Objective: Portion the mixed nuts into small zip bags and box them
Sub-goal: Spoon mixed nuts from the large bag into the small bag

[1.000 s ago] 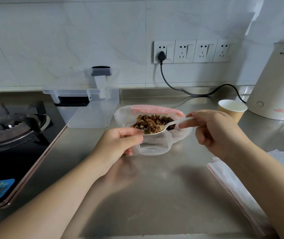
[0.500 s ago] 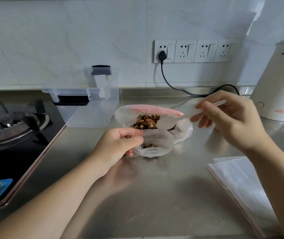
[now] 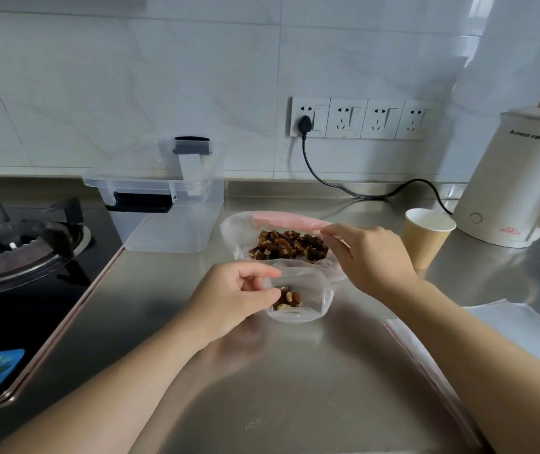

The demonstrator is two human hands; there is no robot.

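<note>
Spoon gone from view now: 0.5 s ago held up in the right hand (image 3: 371,257) over the big bag, 1 s ago loaded and tipping toward the small one. Right hand now down at the large bag of mixed nuts (image 3: 289,244), fingers (image 3: 329,231) pressed together at its pink zip edge; whether pinching the plastic or hiding the spoon underneath, cannot tell.

Left hand (image 3: 234,298) much as in both earlier views, thumb and fingers pinching the near rim of the small zip bag (image 3: 298,291) to hold its mouth open on the worktop (image 3: 262,371). Inside, 1 small clump of nuts (image 3: 289,299) at the bottom, just beside the left fingertips and now plainly seen; bag touching the front of the large bag.

Meaning for the task, as a judgement: 1 scoop delivered, portion likely still light, so either another scoop or sealing comes next. Nothing boxed yet: clear plastic box (image 3: 163,217) open and apparently empty behind and to the left, well apart from the hands. Stack of flat unused zip bags (image 3: 507,339) lying to the right under the right forearm. Paper cup (image 3: 425,237) near the right hand, worth avoiding on any reach.
</note>
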